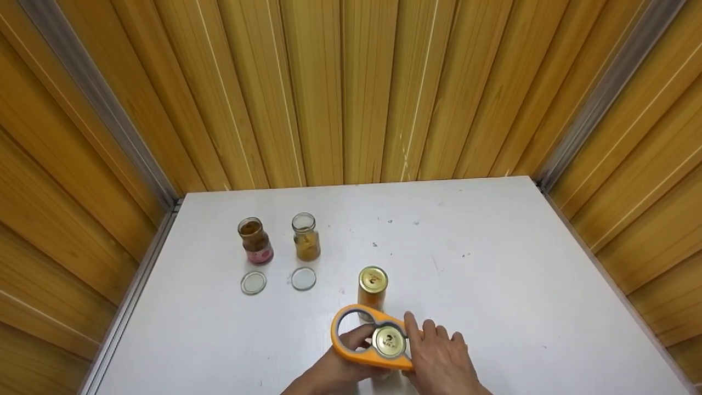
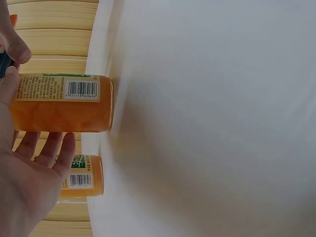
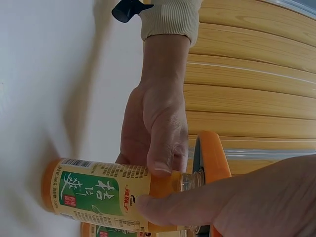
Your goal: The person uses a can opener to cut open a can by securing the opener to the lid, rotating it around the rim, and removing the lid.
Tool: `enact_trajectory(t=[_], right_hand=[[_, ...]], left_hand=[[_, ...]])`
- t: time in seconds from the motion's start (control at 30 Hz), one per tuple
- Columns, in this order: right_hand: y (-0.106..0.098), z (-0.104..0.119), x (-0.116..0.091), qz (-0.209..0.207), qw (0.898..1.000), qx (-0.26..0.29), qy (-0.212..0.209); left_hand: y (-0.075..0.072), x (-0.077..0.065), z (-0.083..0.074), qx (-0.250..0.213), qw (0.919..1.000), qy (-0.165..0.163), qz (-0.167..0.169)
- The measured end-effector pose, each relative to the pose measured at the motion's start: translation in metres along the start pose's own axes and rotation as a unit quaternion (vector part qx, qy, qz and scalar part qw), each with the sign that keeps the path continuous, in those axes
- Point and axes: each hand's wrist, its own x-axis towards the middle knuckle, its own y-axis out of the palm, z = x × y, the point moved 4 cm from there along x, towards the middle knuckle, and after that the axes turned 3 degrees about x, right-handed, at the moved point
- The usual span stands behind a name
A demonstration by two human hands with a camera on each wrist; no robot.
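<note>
My left hand [image 1: 343, 366] holds an upright glass jar [image 2: 59, 111] of orange fruit, fingers on one side and thumb on the other. A tan and green label wraps this jar, and its gold lid [image 1: 389, 342] sits inside the smaller ring of an orange jar opener [image 1: 373, 359]. My right hand [image 1: 443, 359] grips the opener at its right end; in the right wrist view its thumb [image 3: 173, 207] lies across the jar's upper part. The opener's larger ring points left and surrounds no lid. Right behind stands a second gold-lidded jar [image 1: 373, 281], partly covered by the opener.
Farther back on the left of the white table [image 1: 493, 263] stand two lidless jars, one with brown contents [image 1: 254, 241] and one with yellowish contents [image 1: 306, 241]. In front of them lie two loose lids, the left lid [image 1: 254, 282] and the right lid [image 1: 303, 278]. Yellow wood-patterned walls [image 1: 367, 93] enclose the table.
</note>
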Motion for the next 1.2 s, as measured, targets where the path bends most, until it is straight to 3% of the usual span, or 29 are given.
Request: enact_trajectory(t=[0.2, 0.4, 0.5, 0.77, 0.83, 0.97, 1.03, 1.07, 1.13, 1.2], right_hand=[[0.000, 0.003, 0.000, -0.020, 1.000, -0.014, -0.010], [0.001, 0.003, 0.002, -0.048, 0.999, -0.020, -0.013], [0.001, 0.002, 0.002, -0.055, 0.998, -0.018, -0.012], [0.002, 0.001, 0.001, -0.067, 0.997, -0.027, -0.006], [0.002, 0.001, 0.002, -0.075, 0.997, -0.027, -0.011], [0.004, -0.001, 0.003, -0.066, 0.998, -0.011, -0.010], [0.004, -0.002, 0.003, -0.057, 0.998, -0.002, -0.011], [0.004, -0.002, 0.003, -0.051, 0.999, 0.003, -0.012], [0.004, -0.003, 0.003, -0.048, 0.999, 0.007, -0.020], [0.004, -0.003, 0.004, -0.050, 0.998, 0.007, -0.031]], left_hand=[[0.001, -0.001, -0.003, 0.011, 0.9995, 0.027, -0.015], [0.002, -0.002, -0.005, 0.011, 0.9993, 0.020, -0.029], [0.005, -0.005, -0.007, -0.012, 0.9993, 0.023, -0.027], [0.018, -0.012, -0.004, -0.064, 0.9974, -0.012, -0.031], [0.022, -0.012, -0.004, -0.097, 0.9945, -0.025, -0.031], [0.028, -0.008, -0.010, -0.129, 0.9878, -0.053, -0.069], [0.031, -0.005, -0.015, -0.220, 0.9684, -0.077, -0.087], [0.033, -0.002, -0.017, -0.278, 0.9520, -0.093, -0.090], [0.037, 0.002, -0.018, -0.397, 0.9041, -0.127, -0.092], [0.041, 0.005, -0.015, -0.499, 0.8440, -0.172, -0.096]])
